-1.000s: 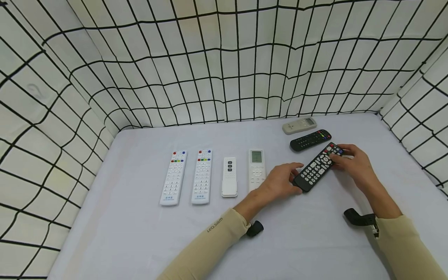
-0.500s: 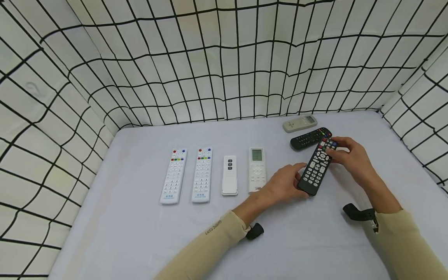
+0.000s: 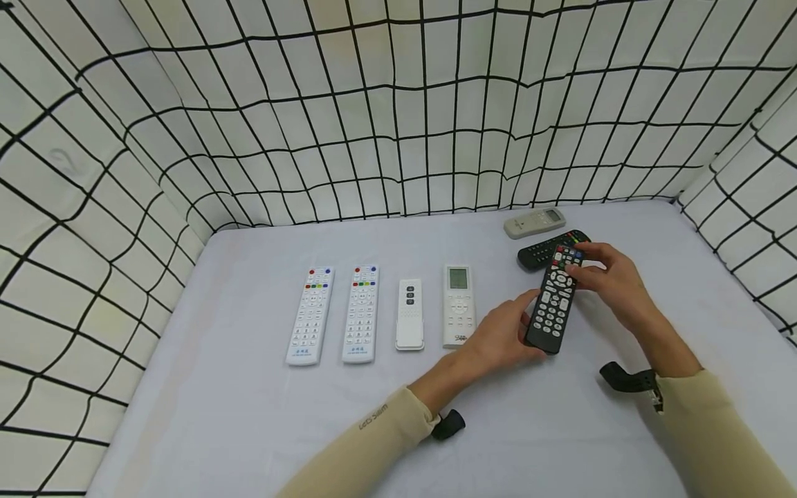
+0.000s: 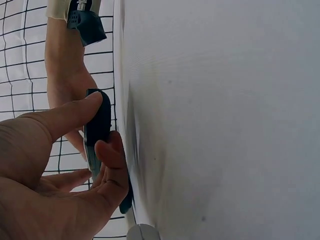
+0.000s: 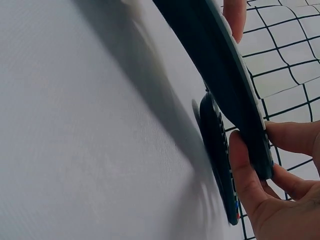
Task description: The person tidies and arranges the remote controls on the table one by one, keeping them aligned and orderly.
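Note:
Both hands hold a black remote control [image 3: 552, 308] with white, red and blue buttons, lifted off the white tabletop. My left hand [image 3: 500, 337] grips its lower end; in the left wrist view the thumb lies on that end of the remote. At the upper end, my right hand [image 3: 613, 282] pinches it between thumb and fingers. The right wrist view shows the held remote's dark underside [image 5: 210, 55] and its shadow on the cloth. Just behind it lies a second black remote [image 3: 540, 255], partly overlapped in the head view. A beige remote [image 3: 529, 225] lies farther back.
Left of my hands, a row of white remotes lies on the table [image 3: 218, 401]: one with a screen [image 3: 457, 304], a small one with few buttons [image 3: 409, 321], and two long ones with coloured buttons [image 3: 360, 318]. A black grid [image 3: 411, 152] over white cloth encloses the back and sides.
The held remote has turned from a slant to nearly upright in the head view, its upper end swinging left. My right hand has moved left with it; the left hand has shifted only slightly.

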Motion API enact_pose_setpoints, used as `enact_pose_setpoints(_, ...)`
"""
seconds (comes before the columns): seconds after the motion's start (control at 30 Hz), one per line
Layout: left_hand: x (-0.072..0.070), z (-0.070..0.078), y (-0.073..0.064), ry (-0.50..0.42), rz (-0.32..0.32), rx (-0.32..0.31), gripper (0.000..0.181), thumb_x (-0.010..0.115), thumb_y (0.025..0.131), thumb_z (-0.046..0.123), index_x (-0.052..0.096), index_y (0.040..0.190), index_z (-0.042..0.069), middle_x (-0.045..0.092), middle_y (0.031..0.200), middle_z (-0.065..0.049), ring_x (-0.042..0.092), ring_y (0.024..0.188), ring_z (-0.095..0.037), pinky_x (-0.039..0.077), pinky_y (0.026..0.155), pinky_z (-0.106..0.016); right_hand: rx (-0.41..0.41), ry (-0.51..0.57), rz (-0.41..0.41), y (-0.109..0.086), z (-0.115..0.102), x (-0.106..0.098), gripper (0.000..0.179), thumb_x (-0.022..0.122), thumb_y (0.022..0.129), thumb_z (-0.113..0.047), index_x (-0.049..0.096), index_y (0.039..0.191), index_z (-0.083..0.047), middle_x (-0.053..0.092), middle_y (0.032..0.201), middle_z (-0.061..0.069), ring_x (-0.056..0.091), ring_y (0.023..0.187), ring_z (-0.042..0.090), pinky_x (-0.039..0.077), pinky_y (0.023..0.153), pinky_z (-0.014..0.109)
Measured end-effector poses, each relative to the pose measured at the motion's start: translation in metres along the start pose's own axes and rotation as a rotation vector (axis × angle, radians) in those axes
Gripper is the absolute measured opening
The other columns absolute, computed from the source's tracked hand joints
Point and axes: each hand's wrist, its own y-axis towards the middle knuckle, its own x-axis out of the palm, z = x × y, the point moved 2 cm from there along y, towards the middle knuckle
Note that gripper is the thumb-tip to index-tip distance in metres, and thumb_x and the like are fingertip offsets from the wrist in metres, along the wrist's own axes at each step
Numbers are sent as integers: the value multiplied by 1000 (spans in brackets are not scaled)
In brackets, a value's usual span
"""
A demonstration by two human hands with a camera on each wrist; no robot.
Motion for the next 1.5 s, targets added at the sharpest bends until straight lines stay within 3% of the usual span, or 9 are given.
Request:
enact_pose_setpoints(0.3,1,-4,-9,-21,41,3,102,93,77,13,36,161,14,64,113,-7,51,86,-2,44,76,-12,-49,28,-23,2,-2,9,67,64,105,-23,33,158,4,39,153,24,65,92,-13,56,79,13)
enact_pose_setpoints(0.7,2,-2,-16,-19,92,-7,102,94,75,14,37,160,10,65,109,-4,53,93,-5,45,80,-13,-68,80,-44,6,-4,19,65,64,104,-16,34,157,6,41,151,26,64,94,-14,57,80,14)
enact_pose_setpoints(0.93,2,0,-20,-5,129,-14,101,94,74,12,38,158,9,65,120,-9,57,107,-12,49,90,-17,-56,69,-70,10,-8,24,66,64,104,-18,33,158,4,43,153,29,65,92,-11,57,82,13)
enact_pose_setpoints(1.2,4,2,-25,-15,138,-78,104,93,76,9,32,161,9,59,126,-13,56,100,-9,52,92,-20,-58,66,-94,15,-13,31,66,64,104,-20,34,158,3,44,156,30,66,92,-9,57,82,14)
enact_pose_setpoints(1.5,4,0,-29,-8,170,-96,106,93,75,10,31,161,9,57,130,-15,56,102,-11,53,95,-23,-48,28,-129,19,-19,41,64,65,104,-20,37,158,0,44,157,28,64,96,-7,56,83,13)
